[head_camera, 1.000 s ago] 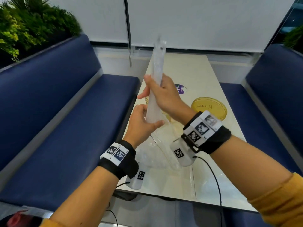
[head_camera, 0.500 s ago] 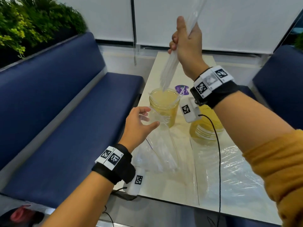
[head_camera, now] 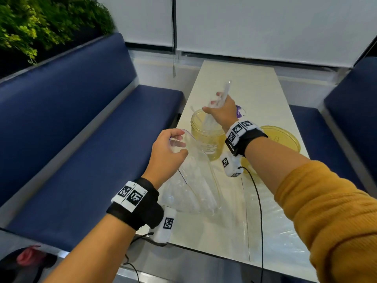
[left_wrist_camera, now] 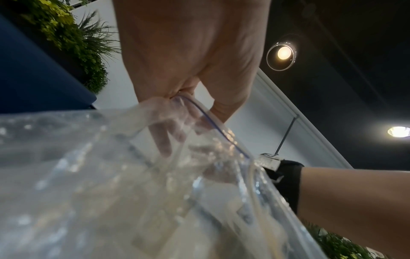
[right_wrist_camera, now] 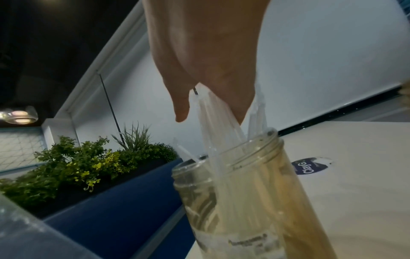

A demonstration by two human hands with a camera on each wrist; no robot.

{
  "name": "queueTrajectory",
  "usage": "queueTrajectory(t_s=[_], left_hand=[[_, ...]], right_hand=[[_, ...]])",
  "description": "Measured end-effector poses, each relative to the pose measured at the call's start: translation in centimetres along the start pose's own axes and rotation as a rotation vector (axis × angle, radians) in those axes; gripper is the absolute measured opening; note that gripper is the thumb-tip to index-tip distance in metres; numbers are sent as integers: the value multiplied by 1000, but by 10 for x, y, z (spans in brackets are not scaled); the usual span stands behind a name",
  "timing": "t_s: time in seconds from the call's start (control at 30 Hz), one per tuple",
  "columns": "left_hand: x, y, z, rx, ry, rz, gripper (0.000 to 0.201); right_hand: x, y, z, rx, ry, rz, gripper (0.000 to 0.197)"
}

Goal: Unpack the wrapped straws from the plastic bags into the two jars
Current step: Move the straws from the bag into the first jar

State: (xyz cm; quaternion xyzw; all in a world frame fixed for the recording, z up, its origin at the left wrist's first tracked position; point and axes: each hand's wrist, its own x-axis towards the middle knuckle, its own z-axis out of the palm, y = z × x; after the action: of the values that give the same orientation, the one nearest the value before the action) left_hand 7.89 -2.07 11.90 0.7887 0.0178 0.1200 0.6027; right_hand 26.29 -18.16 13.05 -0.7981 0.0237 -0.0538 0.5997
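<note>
Wrapped straws [head_camera: 216,111] stood as one bundle in the right hand [head_camera: 221,113], too many and too alike to count, their lower ends already down inside the nearer jar [head_camera: 206,137]. The fingers [head_camera: 206,109] of that hand were curled round the bundle just above the jar's mouth, and the upper ends stuck out past the hand toward the far side. From the right wrist, the straws [right_wrist_camera: 219,133] fanned a little as they entered the jar [right_wrist_camera: 248,201], and one single straw [right_wrist_camera: 185,152] leaned apart against its left rim.

Two jars were on the counter [head_camera: 240,82], both of yellowish clear plastic and both open. The one taking the straws stood to the left; the second jar [head_camera: 283,137] stood just right of it, partly behind the right forearm.

Two plastic bags could be made out. The left hand [head_camera: 165,156] held up one plastic bag [head_camera: 195,180] by its open mouth, the fingers [head_camera: 179,137] and thumb pinching the rim, and a few straws could be seen through it, their number unclear. In the left wrist view this bag [left_wrist_camera: 133,184] filled the lower frame, the hand [left_wrist_camera: 188,52] gripping its edge. A second plastic bag [head_camera: 281,231] lay flat on the near right part of the counter.
</note>
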Motion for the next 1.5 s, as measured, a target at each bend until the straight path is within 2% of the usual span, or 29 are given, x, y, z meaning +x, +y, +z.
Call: queueTrajectory(t_s=[0.07,0.1,0.13,0.2,0.23,0.27,0.33,0.4,0.53,0.67,0.73,0.83,0.87,0.9,1.0,1.1,1.2,1.37,1.5], left_hand=[[1,0,0,-9,-2,-9,47],[1,1,1,-15,-3,-11,47],[1,2,1,-20,-4,-13,47],[1,3,2,-26,-6,-17,46],[2,4,2,-27,-8,-19,46],[2,5,3,-27,-9,-21,46],[3,6,3,-29,-15,-28,45],[4,7,4,-18,-25,-29,46],[8,8,5,15,-68,-14,54],[12,13,12,41,-117,9,60],[13,16,17,45,-136,19,61],[12,20,24,58,-161,31,66],[10,20,27,55,-175,36,67],[9,20,30,58,-190,46,69],[2,21,36,84,-219,95,73],[-4,20,41,83,-246,127,73],[-11,19,47,88,-271,124,73],[-15,15,47,102,-276,126,71],[-16,15,47,188,-274,167,70]], right_hand=[[0,-6,-5,38,25,-80,93],[1,-10,-6,41,56,-136,96],[2,-13,-5,15,95,-198,91],[3,-19,-4,-113,156,-331,60],[5,-20,-4,-223,149,-368,42],[7,-18,-4,-351,102,-376,36],[10,-7,-2,-609,-74,-326,47],[5,-2,-3,-781,-157,-339,48],[-20,-29,-14,-797,39,-570,40],[-77,-73,-22,-860,-42,-609,45],[-105,-79,-24,-870,-185,-514,43],[-129,-62,-27,-930,-504,-198,27],[-134,-52,-27,-1005,-555,-151,23],[-138,-40,-28,-1085,-571,-127,24],[-148,-6,-32,-1310,-615,-30,44],[-149,21,-37,-1343,-714,64,50],[-146,36,-40,-1287,-748,100,46],[-146,35,-49,-1177,-704,171,40],[-144,13,-59,-1289,-699,94,32]])
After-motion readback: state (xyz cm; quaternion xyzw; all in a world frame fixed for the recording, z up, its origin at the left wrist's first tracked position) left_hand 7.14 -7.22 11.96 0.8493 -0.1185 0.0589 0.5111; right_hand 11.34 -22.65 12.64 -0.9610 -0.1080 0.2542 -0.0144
